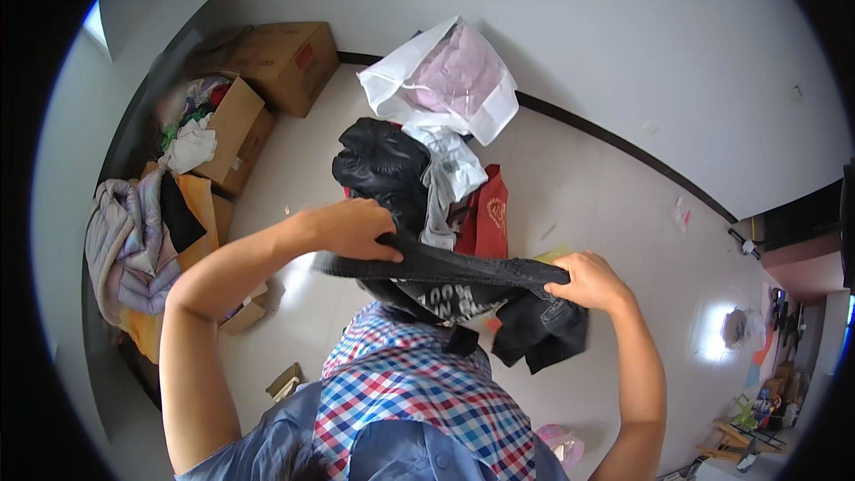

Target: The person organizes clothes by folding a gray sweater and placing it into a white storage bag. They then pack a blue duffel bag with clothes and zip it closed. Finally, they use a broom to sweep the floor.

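My left hand (361, 230) grips the waistband end of a black denim-like garment (463, 269), and my right hand (579, 281) grips its other end, stretching it sideways across my front. Its dark folds hang below my right hand. Pale lettering on black fabric shows just under the band. Directly beyond lies a pile on the floor: a black puffy jacket (378, 160), a silvery plastic-wrapped item (450, 165) and a red bag (488, 209). A checked apron (401, 383) covers my front.
Cardboard boxes (276, 62), one holding clothes, stand at the back left, with quilts (134, 249) nearer along that side. A white bag (374, 76) with pink bedding leans by the back wall (623, 36). Assorted items (775, 401) crowd the far right. A small box (285, 379) lies low left.
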The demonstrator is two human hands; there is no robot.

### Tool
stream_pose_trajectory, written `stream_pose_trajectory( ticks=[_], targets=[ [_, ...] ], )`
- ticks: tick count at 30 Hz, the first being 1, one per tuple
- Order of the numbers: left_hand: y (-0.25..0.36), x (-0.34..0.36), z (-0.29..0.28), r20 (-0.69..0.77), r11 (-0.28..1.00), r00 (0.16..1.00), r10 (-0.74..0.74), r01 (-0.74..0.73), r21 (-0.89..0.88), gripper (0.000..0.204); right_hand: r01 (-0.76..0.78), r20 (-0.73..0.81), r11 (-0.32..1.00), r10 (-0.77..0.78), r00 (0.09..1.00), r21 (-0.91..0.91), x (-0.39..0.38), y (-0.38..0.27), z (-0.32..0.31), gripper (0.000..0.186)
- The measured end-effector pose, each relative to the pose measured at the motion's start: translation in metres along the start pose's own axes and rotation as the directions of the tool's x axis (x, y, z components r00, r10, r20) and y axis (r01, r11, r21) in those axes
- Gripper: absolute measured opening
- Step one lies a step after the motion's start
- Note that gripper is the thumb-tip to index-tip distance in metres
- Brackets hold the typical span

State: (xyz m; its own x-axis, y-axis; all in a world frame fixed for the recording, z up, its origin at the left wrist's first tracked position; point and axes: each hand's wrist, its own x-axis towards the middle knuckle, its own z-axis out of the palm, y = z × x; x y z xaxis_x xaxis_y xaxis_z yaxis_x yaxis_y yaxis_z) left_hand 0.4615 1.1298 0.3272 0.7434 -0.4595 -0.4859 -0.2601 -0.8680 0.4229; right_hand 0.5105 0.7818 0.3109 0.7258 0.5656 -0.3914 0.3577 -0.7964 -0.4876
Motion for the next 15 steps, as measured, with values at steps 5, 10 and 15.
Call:
stream_pose_trajectory(
  ticks=[5, 10, 15],
  targets=[
    [-0.031, -0.005, -0.003, -0.336, 0.969, 0.933, -0.128, 0.190, 0.158, 0.030, 0.142, -0.373, 0.979, -0.188, 0.909, -0.148, 0.021, -0.019, -0.011, 0.024],
    [-0.031, -0.015, -0.030, -0.670, 0.974, 0.714, -0.204, 0.219, -0.064, 0.022, -0.113, -0.392, 0.956, -0.003, 0.920, -0.272, 0.049, -0.062, -0.031, 0.022],
    [-0.035, -0.001, -0.050, -0.871, 0.916, 0.403, -0.280, -0.160, -0.368, 0.022, -0.003, -0.676, 0.998, -0.040, 0.736, -0.062, 0.073, -0.097, -0.058, 0.023]
  ],
)
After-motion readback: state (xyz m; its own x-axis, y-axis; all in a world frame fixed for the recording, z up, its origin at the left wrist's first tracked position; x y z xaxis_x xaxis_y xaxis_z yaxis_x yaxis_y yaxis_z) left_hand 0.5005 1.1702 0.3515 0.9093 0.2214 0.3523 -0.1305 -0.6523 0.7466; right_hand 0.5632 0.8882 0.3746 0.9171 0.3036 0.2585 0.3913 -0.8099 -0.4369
